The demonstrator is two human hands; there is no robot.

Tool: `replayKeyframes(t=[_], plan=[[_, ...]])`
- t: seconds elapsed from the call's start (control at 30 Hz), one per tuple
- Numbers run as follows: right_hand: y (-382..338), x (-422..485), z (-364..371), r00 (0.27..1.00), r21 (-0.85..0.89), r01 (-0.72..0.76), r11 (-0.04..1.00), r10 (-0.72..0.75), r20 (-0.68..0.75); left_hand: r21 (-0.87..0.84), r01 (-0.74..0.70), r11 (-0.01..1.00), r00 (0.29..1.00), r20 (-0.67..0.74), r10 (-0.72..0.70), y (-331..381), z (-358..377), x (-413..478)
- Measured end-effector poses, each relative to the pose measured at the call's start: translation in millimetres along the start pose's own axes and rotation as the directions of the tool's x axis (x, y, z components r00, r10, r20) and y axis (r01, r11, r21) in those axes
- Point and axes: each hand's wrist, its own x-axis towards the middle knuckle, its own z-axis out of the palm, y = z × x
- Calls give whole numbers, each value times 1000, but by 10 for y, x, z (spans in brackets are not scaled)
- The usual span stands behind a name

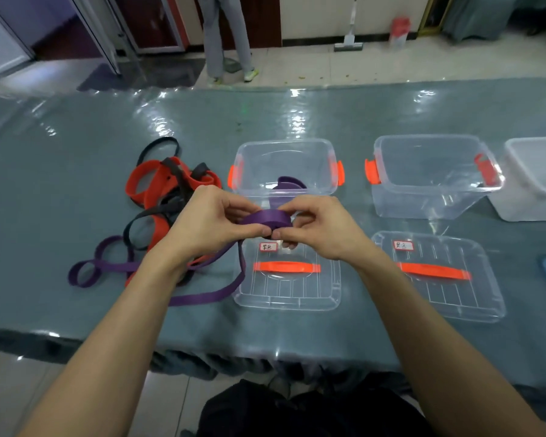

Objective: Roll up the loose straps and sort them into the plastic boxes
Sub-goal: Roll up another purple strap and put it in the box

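Forearms reach over the table edge, where the left hand (208, 223) and right hand (317, 230) pinch a half-rolled purple strap (267, 217) between thumbs and curled fingers, its tail trailing onto the table (297, 115). Just behind stands a clear box (297, 146) holding another purple roll (289, 182). Red and black straps (158, 190) lie tangled at left.

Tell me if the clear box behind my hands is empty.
Not empty: a rolled purple strap lies inside the clear box, visible through its front wall. Its lid lies on the table in front.
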Motion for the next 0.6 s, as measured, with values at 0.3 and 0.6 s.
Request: replayKeyframes(t=[0.3,0.6], plan=[[34,208,161,991,313,35,949,8,-136,-550,43,834,994,-58,-90,-329,8,-80],[-4,341,519,975,593,27,805,109,-193,-633,33,774,983,-117,-138,-305,-19,60]])
